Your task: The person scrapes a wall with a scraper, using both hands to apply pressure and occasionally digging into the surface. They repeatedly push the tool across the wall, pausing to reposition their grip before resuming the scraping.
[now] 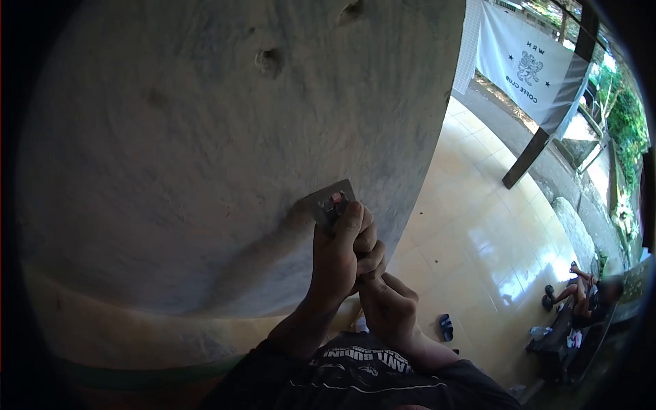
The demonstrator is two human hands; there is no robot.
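My left hand (336, 260) is closed around the handle of a flat metal trowel (320, 201), its thumb lying along the top. The rectangular blade rests at the surface of a grey plastered wall (205, 150), and its bracket shows just above my thumb. Below and to the right, my right hand (391, 306) is closed too, its fingers curled right against the lower side of the left fist, in line with the handle. Both fists hide most of the handle. A long shadow of the trowel and arm falls on the wall to the left.
The wall has pits (269, 62) higher up, and its edge runs down on the right. Beyond lie a glossy tiled floor (465, 225), a sandal (445, 327), a wooden post (526, 160) and a banner (523, 61). A person (601, 301) sits on a bench at right.
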